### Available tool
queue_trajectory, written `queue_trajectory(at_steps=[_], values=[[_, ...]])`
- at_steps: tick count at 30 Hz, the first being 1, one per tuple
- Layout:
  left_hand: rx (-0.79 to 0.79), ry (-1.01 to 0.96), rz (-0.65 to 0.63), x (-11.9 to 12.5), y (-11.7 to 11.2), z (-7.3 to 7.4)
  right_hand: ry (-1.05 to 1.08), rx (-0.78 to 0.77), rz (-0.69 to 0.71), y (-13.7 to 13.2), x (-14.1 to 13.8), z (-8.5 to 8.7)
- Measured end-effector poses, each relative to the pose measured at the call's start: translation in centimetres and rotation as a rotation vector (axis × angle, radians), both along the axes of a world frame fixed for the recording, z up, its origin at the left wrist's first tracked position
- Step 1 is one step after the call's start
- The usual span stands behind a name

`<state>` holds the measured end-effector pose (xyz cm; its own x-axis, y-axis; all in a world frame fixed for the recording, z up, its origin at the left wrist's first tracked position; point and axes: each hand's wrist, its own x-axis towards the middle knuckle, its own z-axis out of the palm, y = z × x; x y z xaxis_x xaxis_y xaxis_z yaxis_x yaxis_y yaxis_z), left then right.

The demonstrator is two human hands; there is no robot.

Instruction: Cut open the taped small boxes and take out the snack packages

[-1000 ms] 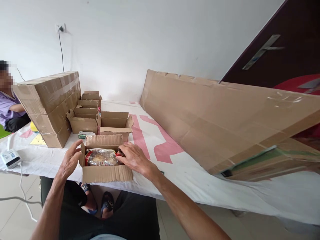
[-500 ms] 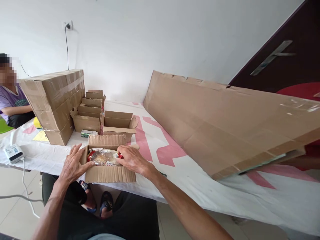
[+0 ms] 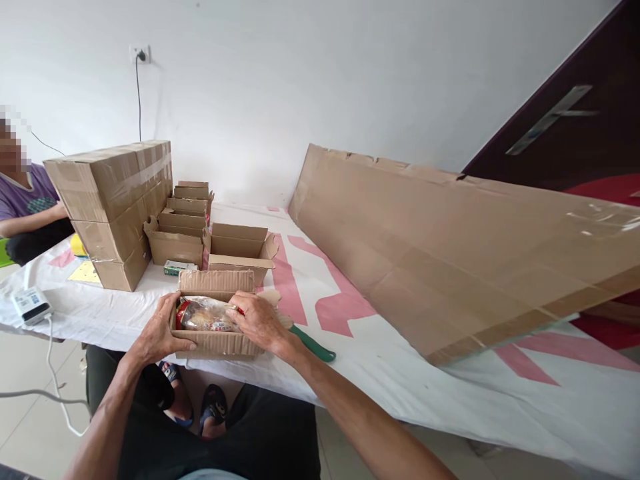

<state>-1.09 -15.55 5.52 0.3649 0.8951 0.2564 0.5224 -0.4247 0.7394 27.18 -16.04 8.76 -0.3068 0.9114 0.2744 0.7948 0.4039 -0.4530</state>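
Note:
A small open cardboard box (image 3: 225,343) stands near the table's front edge, flaps spread to the back and front. Inside lies a clear plastic packet (image 3: 207,313) with red parts and pale brown contents. My left hand (image 3: 163,332) grips the box's left end, thumb along the front wall. My right hand (image 3: 260,323) reaches over the right end, its fingers closed on the packet's right side, which they partly hide. A dark green curved object (image 3: 313,343) pokes out beside my right wrist; its kind is unclear.
Taped cartons (image 3: 113,213) are stacked at the left, with several open boxes (image 3: 240,243) beyond mine. A small green-and-white box (image 3: 180,267) lies among them. A large cardboard sheet (image 3: 425,247) leans at the right. A person (image 3: 30,207) sits at the far left.
My left hand has closed in round the box's left end, its thumb now on the front. The front flap has tipped downward. More of the green object shows beside my right wrist.

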Motion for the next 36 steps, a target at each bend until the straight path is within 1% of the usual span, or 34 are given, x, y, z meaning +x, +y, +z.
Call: queue_trajectory(at_steps=[3, 6, 9, 12, 16, 18, 20, 24, 29, 32, 36], values=[[-0.023, -0.025, 0.045, -0.1, 0.0, -0.2, 0.141, 0.053, 0.039, -0.1, 0.4, -0.1], [-0.052, -0.056, 0.072, -0.2, 0.1, -0.4, 0.309, 0.113, 0.062, 0.1, 1.2, 0.3], [-0.040, -0.095, 0.052, -0.2, 0.2, -0.4, 0.477, 0.151, 0.076, 0.4, 2.3, 1.5], [-0.003, -0.108, 0.026, 0.0, 0.2, -0.2, 0.610, 0.130, 0.069, 0.8, 3.4, 3.0], [0.021, -0.068, -0.003, -0.2, 0.2, 0.3, 0.686, 0.072, 0.019, 1.0, 4.3, 4.6], [0.032, -0.040, -0.007, -0.4, 0.3, 0.6, 0.694, 0.074, 0.000, 1.0, 4.5, 5.0], [0.051, -0.019, 0.030, -0.6, 0.5, 0.9, 0.699, 0.094, -0.009, 1.1, 4.6, 5.2], [0.097, -0.059, 0.149, -0.7, 0.8, 2.2, 0.714, 0.113, -0.024, 1.3, 4.5, 5.0], [0.135, -0.141, 0.250, 0.1, 0.8, 4.8, 0.769, 0.131, -0.045, 1.4, 4.2, 4.9], [0.129, -0.217, 0.256, 0.6, 0.9, 6.1, 0.777, 0.148, -0.050, 1.4, 4.1, 5.0], [0.026, -0.367, 0.227, 1.2, 1.6, 7.4, 0.769, 0.162, -0.045, 1.5, 4.1, 5.1]])
